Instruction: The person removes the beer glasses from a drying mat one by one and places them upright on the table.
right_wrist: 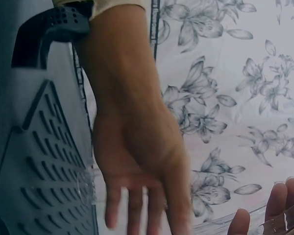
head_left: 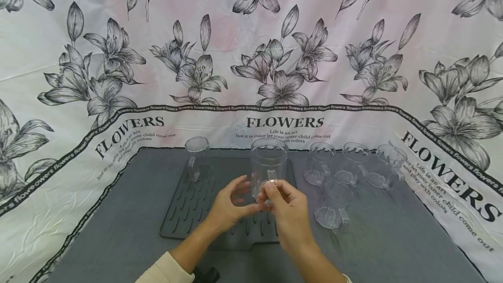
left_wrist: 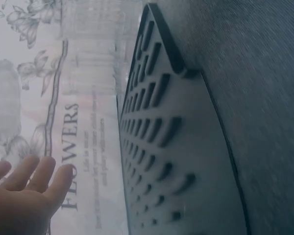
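A clear mug point(head_left: 269, 154) is held up over the dark drying mat point(head_left: 184, 226). My right hand point(head_left: 288, 213) pinches it at its handle; in the right wrist view the fingers point(right_wrist: 277, 208) of this hand show beside the clear wall of the mug. My left hand point(head_left: 232, 204) is just left of the mug, fingers apart and thumb reaching toward its base; whether it touches is unclear. In the left wrist view the left hand point(left_wrist: 29, 191) has its fingers extended, with the blurred mug point(left_wrist: 7, 103) above them.
Another clear mug point(head_left: 199, 163) stands at the mat's back left corner. Several clear mugs point(head_left: 355, 165) stand on the grey table point(head_left: 393, 239) to the right, one of them point(head_left: 328, 215) nearer the front. A flower-printed cloth point(head_left: 291, 77) hangs behind the table.
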`<action>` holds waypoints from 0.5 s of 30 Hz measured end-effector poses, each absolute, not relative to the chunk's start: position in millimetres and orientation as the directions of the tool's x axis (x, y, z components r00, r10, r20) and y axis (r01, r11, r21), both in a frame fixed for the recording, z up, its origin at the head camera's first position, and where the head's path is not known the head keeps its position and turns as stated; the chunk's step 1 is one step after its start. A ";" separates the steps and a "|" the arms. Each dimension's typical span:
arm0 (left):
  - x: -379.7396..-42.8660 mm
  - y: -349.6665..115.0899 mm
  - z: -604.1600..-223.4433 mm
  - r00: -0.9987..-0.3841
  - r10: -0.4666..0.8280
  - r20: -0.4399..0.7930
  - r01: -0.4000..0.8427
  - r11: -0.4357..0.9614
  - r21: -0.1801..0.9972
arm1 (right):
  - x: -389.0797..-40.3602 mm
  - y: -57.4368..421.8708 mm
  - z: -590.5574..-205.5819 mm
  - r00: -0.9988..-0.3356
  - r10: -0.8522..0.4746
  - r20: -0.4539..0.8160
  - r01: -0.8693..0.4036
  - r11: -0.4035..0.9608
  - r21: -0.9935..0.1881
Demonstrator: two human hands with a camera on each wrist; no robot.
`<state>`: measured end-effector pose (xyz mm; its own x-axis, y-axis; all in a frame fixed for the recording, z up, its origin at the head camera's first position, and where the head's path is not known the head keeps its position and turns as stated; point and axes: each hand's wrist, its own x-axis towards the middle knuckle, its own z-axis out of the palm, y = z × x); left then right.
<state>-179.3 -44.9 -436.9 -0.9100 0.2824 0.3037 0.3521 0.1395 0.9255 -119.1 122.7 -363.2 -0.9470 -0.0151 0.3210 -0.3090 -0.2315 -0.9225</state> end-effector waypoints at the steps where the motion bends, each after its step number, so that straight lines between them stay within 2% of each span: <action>1: -178.7 -47.7 -436.7 -0.913 0.274 0.303 0.351 0.148 0.925 | -118.5 124.5 -361.3 -0.946 -0.010 0.323 -0.312 -0.229 -0.922; 15: -169.2 -111.4 -441.5 -0.932 0.163 0.323 0.359 0.300 0.884 | -104.9 162.8 -332.9 -0.930 0.033 0.367 -0.364 -0.223 -0.904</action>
